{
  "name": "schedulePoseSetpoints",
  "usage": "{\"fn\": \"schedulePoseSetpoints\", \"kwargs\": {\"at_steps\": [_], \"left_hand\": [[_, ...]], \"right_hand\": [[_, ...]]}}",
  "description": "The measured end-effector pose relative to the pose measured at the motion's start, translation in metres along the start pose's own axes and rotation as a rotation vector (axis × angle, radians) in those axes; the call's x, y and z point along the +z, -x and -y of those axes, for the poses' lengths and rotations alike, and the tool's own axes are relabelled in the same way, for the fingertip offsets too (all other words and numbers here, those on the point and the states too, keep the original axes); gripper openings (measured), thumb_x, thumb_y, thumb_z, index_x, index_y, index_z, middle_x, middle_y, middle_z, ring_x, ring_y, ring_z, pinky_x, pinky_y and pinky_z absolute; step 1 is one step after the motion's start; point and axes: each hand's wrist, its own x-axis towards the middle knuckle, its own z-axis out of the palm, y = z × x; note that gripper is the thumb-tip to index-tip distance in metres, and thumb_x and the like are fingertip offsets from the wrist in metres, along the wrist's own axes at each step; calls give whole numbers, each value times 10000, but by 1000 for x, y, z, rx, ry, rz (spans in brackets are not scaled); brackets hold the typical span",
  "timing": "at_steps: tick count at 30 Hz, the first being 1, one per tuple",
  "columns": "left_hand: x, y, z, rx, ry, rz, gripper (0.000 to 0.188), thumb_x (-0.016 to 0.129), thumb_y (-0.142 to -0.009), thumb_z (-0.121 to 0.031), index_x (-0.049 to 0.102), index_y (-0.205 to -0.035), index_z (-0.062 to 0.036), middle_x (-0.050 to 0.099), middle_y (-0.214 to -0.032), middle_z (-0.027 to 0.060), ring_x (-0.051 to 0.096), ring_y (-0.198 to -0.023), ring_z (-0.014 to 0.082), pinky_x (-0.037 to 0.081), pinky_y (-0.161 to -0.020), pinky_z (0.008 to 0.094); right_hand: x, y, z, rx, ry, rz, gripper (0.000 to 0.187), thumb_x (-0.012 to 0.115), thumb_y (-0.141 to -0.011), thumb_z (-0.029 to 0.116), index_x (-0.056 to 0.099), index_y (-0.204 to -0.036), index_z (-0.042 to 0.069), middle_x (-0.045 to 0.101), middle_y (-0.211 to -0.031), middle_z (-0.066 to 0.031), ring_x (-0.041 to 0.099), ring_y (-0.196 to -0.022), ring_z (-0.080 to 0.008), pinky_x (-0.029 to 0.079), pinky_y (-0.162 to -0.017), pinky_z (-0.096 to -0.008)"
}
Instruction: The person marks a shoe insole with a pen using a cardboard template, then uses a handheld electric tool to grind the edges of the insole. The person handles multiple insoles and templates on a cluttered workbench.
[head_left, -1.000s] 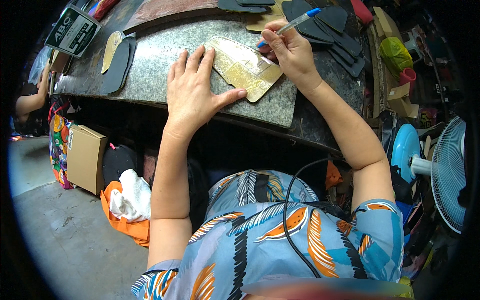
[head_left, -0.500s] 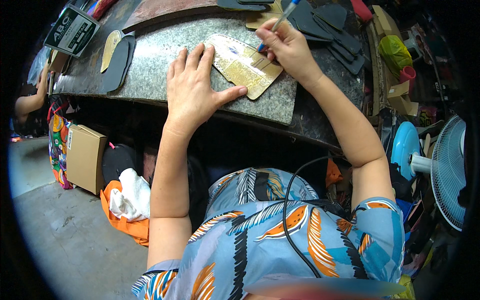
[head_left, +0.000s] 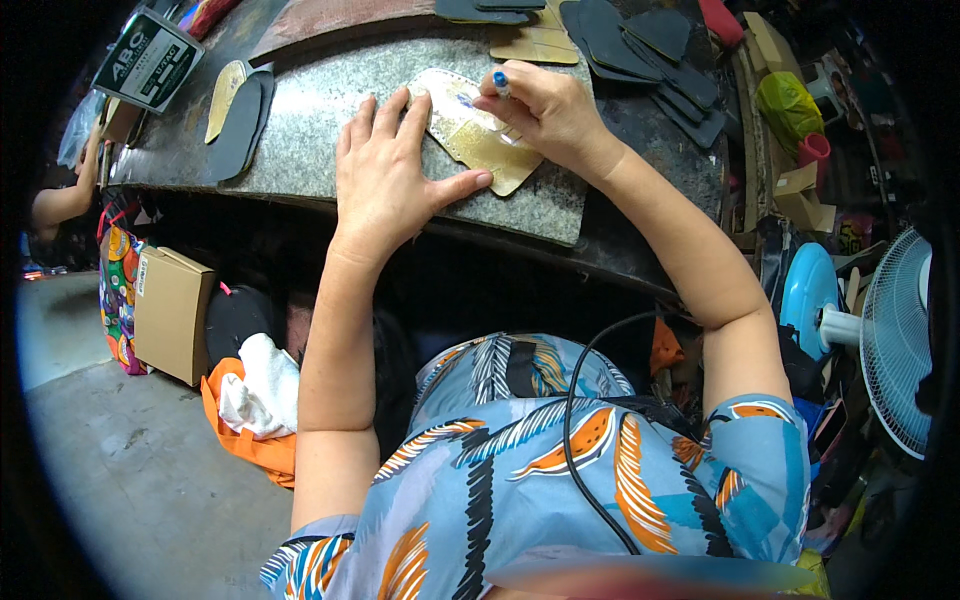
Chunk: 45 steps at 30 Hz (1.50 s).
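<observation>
Gold piece point(head_left: 495, 160) lies on the grey slab point(head_left: 300, 130) in the head view, between the two hands. The left hand point(head_left: 385, 190) is spread, fingers apart and clamped on nothing, index finger and thumb at the piece's edge; the right hand point(head_left: 555, 115) pinches a pen point(head_left: 501, 84) (its tip is hidden). Sideways pen pressure could skid the piece, I judge, if those two digits brace it weakly.

Pen's point(head_left: 501, 84) writing tip hidden; gold piece point(head_left: 493, 157) partly covered.
</observation>
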Motion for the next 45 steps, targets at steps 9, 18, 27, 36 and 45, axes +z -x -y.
{"fn": "schedulePoseSetpoints", "kwargs": {"at_steps": [9, 18, 27, 36, 45], "left_hand": [[2, 1, 0, -53, 19, 46, 994, 664, -707, -748, 484, -1426, -87, 437, -1487, 150, 326, -1417, 369, 251, -1164, 477], [7, 3, 0, -74, 1, -14, 1122, 657, -660, -799, 383, -1496, -103, 441, -1492, 133, 345, -1413, 355, 262, -1167, 463], [9, 6, 0, -96, 46, -19, 1191, 672, -612, -829, 385, -1487, -73, 472, -1471, 129, 349, -1414, 363, 246, -1177, 461], [8, 6, -1, -77, 38, -39, 1204, 646, -613, -852, 385, -1482, -59, 483, -1456, 141, 366, -1401, 375, 265, -1169, 484], [-1, 9, -4, 22, 195, -238, 974, 772, -694, -608, 460, -1416, -34, 572, -1330, 163, 443, -1315, 386, 345, -1103, 489]], "right_hand": [[-46, 1, -25, 581, -857, -13, 206, 482, -1036, 246, 627, -1050, 99, 675, -871, -68, 620, -778, -92, 516, -684, -237], [-30, 7, 12, 322, 405, 254, 488, 660, -852, 557, 694, -1120, 151, 727, -998, -74, 707, -937, -244, 555, -824, -375], [-24, 14, -26, 386, -278, -38, 274, 731, -896, 173, 624, -1092, 15, 685, -944, -41, 636, -844, -91, 523, -760, -230], [-32, 16, -53, 417, -367, -370, 115, 621, -977, 138, 604, -1037, 41, 638, -905, 6, 585, -839, -53, 480, -768, -220], [-31, 17, -55, 446, -513, -372, 117, 623, -978, 132, 612, -1023, 25, 623, -852, 32, 560, -749, -23, 474, -701, -194]]}}
